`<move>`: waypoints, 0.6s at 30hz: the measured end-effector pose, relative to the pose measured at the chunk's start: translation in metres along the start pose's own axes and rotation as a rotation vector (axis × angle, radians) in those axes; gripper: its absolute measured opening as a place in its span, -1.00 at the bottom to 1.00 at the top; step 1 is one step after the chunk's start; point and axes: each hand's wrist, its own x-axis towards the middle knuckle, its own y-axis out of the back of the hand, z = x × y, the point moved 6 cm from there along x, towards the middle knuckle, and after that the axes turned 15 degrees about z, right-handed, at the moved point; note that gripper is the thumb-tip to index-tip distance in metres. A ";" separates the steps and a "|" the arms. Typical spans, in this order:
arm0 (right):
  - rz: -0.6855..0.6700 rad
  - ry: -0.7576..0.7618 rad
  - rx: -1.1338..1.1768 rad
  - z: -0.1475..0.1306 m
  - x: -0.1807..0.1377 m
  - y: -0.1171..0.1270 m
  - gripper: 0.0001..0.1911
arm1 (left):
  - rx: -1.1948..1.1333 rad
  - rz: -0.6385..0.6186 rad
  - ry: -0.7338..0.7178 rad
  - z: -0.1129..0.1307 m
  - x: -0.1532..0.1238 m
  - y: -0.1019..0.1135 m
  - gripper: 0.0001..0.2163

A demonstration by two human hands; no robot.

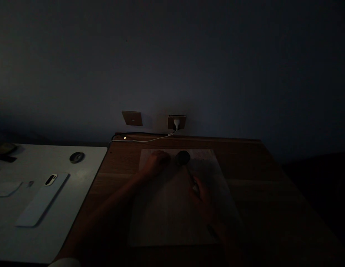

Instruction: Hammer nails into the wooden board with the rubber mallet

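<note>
The room is very dim. A pale cutting board (166, 211) lies on a brown wooden table (258, 178). My left hand (155, 163) rests near the board's far edge with its fingers curled, just left of a dark round object (182, 157). My right hand (201, 193) is closed around a thin dark tool, perhaps a knife (190, 176), whose tip points toward the round object. What the left hand holds, if anything, is too dark to see.
A white surface (78, 207) adjoins on the left, carrying a phone (41, 200) face down, a small round dark item (76, 157) and other small things. Behind, a wall socket (176, 121) holds a white charger with its cable (144, 140) along the table's back edge.
</note>
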 end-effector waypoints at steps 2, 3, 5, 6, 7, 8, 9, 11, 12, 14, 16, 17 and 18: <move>-0.010 0.047 -0.020 -0.011 0.002 0.001 -0.45 | 0.012 0.001 0.009 0.000 0.000 -0.001 -0.85; -0.022 0.066 -0.031 -0.015 0.003 0.001 -0.46 | 0.013 0.011 0.033 -0.001 0.001 -0.001 -0.84; -0.052 0.059 -0.028 -0.019 0.003 -0.004 -0.46 | -0.005 0.041 0.094 -0.006 0.000 -0.002 -0.82; -0.066 0.030 -0.010 -0.018 0.003 -0.007 -0.44 | -0.022 0.055 0.118 -0.008 0.000 -0.002 -0.82; -0.074 -0.009 0.013 -0.016 0.003 -0.011 -0.42 | -0.040 0.062 0.129 -0.010 -0.001 -0.003 -0.81; -0.087 -0.047 0.038 -0.013 0.002 -0.016 -0.41 | -0.056 0.061 0.131 -0.010 -0.001 -0.003 -0.81; -0.093 -0.077 0.062 -0.010 0.001 -0.020 -0.40 | -0.066 0.054 0.125 -0.010 -0.002 -0.004 -0.81; -0.106 -0.102 0.089 -0.008 0.001 -0.025 -0.39 | -0.057 0.043 0.106 -0.010 -0.002 -0.005 -0.80; -0.109 -0.106 0.093 -0.008 0.001 -0.026 -0.40 | -0.043 0.044 0.097 -0.009 -0.002 -0.005 -0.81; -0.109 -0.097 0.084 -0.012 0.001 -0.025 -0.40 | -0.015 0.057 0.095 -0.009 -0.001 -0.004 -0.81; -0.107 -0.077 0.069 -0.018 0.002 -0.022 -0.39 | -0.023 0.070 0.117 -0.009 -0.001 -0.002 -0.82; -0.104 -0.060 0.070 -0.023 0.003 -0.021 -0.39 | -0.045 0.072 0.131 -0.009 -0.001 -0.002 -0.81; -0.100 -0.043 0.075 -0.028 0.004 -0.019 -0.40 | -0.073 0.073 0.143 -0.009 -0.001 -0.002 -0.80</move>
